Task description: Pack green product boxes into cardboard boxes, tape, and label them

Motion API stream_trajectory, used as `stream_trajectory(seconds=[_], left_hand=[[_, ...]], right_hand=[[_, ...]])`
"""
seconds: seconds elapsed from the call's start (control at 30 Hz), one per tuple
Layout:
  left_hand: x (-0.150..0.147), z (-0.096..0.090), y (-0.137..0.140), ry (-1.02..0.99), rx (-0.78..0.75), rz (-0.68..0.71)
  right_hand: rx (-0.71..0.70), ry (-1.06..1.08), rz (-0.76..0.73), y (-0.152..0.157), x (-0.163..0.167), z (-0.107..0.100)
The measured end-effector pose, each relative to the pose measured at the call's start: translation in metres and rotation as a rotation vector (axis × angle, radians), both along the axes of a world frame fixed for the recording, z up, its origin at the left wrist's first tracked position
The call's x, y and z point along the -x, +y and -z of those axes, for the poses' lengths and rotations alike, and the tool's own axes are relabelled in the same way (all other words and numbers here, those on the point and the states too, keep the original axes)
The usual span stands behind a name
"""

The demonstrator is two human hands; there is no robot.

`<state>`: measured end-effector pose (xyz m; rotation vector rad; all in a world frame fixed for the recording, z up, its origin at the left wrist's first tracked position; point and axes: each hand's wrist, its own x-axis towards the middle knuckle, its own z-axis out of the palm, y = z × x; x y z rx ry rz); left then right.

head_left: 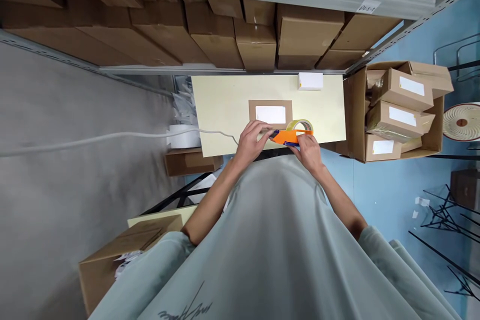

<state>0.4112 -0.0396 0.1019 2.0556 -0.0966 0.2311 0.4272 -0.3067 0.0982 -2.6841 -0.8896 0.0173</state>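
From my head view, my right hand (310, 152) is wrapped around the near right end of an orange tape dispenser (288, 137). My left hand (252, 138) has its fingertips at the dispenser's left end; I cannot tell whether they pinch the end of the tape or only touch there. The dispenser sits above the near edge of the cream table (225, 105), just on the near side of a labelled cardboard box (270, 114).

What could go wrong, as I judge it: my left fingertips are close to where a cutting edge would be, so a slip of my right grip might nick them. A loose tape end could fold and stick to itself if I let it go slack. A careless push to the far side might knock the box askew, and the white cable (150, 135) running to the table's near edge could catch my left arm.

The dispenser's long axis lies left to right, with its dark head pointing left and its tape roll (308, 124) on the far right side.
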Motion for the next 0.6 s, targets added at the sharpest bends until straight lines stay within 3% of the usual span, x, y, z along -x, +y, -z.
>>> stream_trajectory(seconds=[0.27, 0.47, 0.6], left_hand=[[0.008, 0.016, -0.029, 0.031, -0.047, -0.092], [0.031, 0.057, -0.081, 0.065, -0.075, -0.189], [0.052, 0.083, -0.094, 0.161, -0.101, -0.367]], right_hand=[[0.004, 0.062, -0.065, -0.028, -0.019, 0.006], [0.032, 0.163, -0.159, -0.076, -0.022, 0.034], [0.064, 0.222, -0.157, -0.121, -0.028, 0.061]])
